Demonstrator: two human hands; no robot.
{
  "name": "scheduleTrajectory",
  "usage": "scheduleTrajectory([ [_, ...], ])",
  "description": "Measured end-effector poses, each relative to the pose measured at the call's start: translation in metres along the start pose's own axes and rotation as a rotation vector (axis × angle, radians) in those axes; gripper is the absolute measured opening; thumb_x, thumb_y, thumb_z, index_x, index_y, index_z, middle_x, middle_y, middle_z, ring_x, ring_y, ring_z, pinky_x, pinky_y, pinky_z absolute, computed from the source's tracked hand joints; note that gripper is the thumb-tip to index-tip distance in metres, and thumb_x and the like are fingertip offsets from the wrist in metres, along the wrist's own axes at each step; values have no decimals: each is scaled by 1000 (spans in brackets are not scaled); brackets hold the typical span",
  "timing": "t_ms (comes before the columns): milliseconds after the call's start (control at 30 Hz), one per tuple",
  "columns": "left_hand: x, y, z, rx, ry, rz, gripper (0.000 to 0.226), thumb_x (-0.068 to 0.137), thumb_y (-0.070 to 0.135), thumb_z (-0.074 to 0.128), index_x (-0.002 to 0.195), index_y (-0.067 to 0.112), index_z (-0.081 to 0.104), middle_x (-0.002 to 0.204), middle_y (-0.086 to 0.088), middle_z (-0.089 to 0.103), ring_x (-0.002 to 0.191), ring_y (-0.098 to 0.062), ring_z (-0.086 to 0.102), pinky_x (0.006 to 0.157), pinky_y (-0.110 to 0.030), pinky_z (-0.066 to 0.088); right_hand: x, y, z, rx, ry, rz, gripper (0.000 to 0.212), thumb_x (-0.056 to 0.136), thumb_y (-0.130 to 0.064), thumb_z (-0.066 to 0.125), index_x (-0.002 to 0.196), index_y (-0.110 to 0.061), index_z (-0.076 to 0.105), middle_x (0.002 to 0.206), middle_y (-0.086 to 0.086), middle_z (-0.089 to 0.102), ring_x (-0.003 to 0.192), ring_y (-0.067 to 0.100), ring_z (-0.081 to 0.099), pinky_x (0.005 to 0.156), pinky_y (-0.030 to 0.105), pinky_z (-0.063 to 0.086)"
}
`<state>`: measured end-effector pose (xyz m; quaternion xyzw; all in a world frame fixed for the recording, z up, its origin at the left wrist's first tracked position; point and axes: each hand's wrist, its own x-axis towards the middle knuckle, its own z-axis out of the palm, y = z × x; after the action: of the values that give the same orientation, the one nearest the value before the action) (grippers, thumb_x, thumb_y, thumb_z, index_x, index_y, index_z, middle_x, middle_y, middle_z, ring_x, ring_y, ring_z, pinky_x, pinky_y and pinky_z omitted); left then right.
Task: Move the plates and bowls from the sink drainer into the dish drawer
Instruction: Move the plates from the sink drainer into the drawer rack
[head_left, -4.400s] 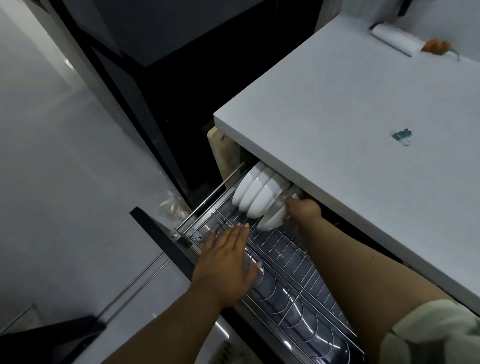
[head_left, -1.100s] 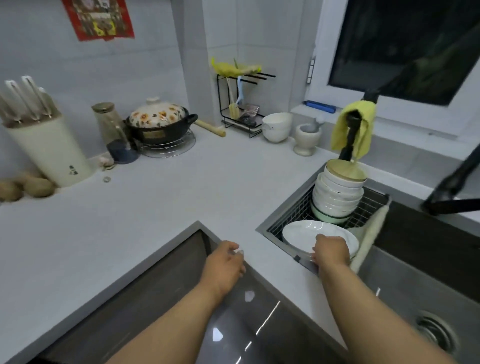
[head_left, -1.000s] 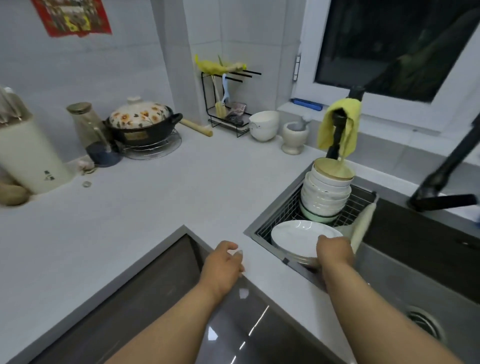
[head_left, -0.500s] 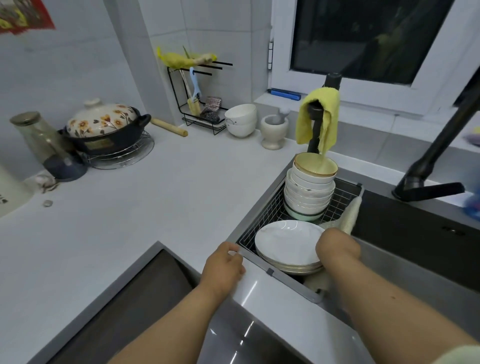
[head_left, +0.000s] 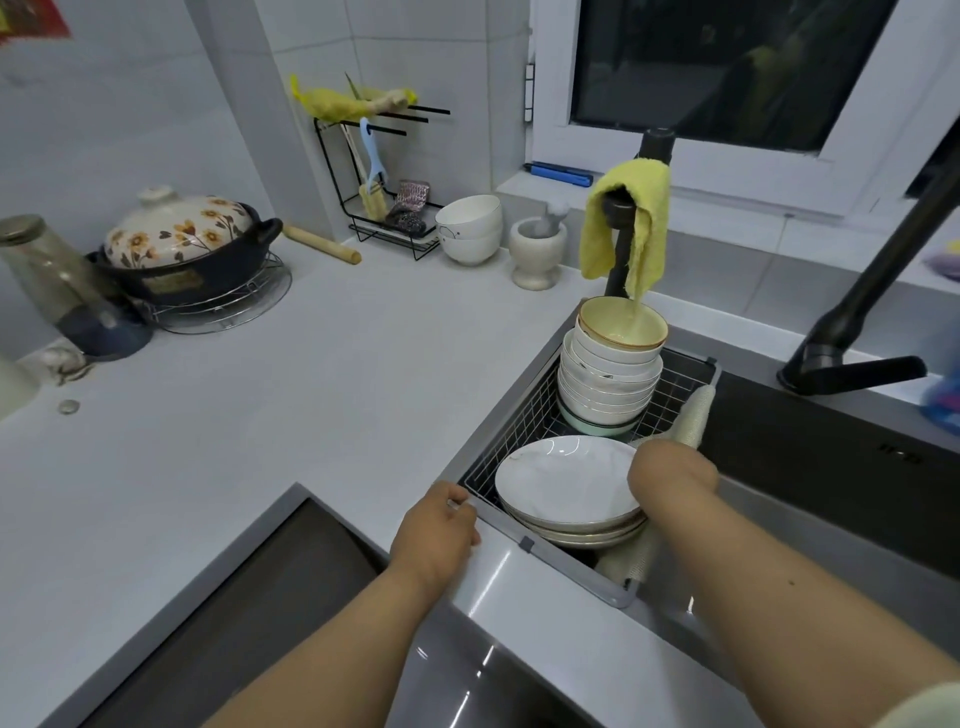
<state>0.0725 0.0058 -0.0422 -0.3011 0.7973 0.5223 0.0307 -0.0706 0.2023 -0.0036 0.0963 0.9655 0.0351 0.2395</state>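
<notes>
A stack of white plates (head_left: 561, 483) lies at the near end of the wire sink drainer (head_left: 519, 410). Behind it in the drainer stands a tall stack of white bowls (head_left: 608, 379), the top one cream inside. My right hand (head_left: 670, 475) is at the right rim of the plate stack, curled down over it, with its fingertips hidden below the plates. My left hand (head_left: 436, 530) rests loosely curled on the counter edge at the drainer's near left corner and holds nothing. The dish drawer is out of view.
A black faucet (head_left: 857, 338) reaches over the dark sink basin (head_left: 831, 493) on the right. A yellow cloth (head_left: 628, 218) hangs on a black post just behind the bowls. Farther back on the white counter stand a flowered pot (head_left: 176, 244), two bowls (head_left: 470, 228) and a mortar (head_left: 537, 249).
The view left the drawer and came up to the sink. My right hand slid from the plates' near edge to their right rim and curled down. My left hand stayed on the counter edge.
</notes>
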Motion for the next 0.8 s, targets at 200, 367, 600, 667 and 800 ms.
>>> scheduleTrajectory([
  [200,2,1,3,58,22,-10,12,91,30,47,99,30,55,71,4,70,75,-20,65,82,-42,55,0,3,2,110,-19,-38,40,93,-13,54,132,-9,52,138,7,52,127,22,50,101,30,42],
  [367,1,2,4,57,35,-15,12,92,29,48,100,28,56,71,3,70,73,-19,63,82,-42,55,-1,-5,10,238,118,-60,45,90,-14,53,134,-7,43,130,13,57,120,28,55,91,35,46],
  [600,3,8,7,84,32,-28,10,91,28,45,94,31,54,72,5,70,76,-19,63,82,-39,54,-19,-15,12,-35,-130,-642,56,86,-57,54,117,-12,63,121,3,63,113,22,57,91,29,43],
  [667,3,10,9,70,29,-20,11,92,28,45,95,31,54,73,3,69,75,-19,62,83,-41,54,-23,-14,19,-14,-214,-758,41,83,-44,66,111,-15,70,113,1,67,105,18,58,87,24,44],
  [800,3,16,14,20,18,-5,10,93,26,46,94,26,56,70,-1,68,70,-20,59,80,-45,54,-17,-9,32,106,-197,-799,20,79,-24,75,96,-14,76,87,-1,68,81,9,54,58,13,36],
])
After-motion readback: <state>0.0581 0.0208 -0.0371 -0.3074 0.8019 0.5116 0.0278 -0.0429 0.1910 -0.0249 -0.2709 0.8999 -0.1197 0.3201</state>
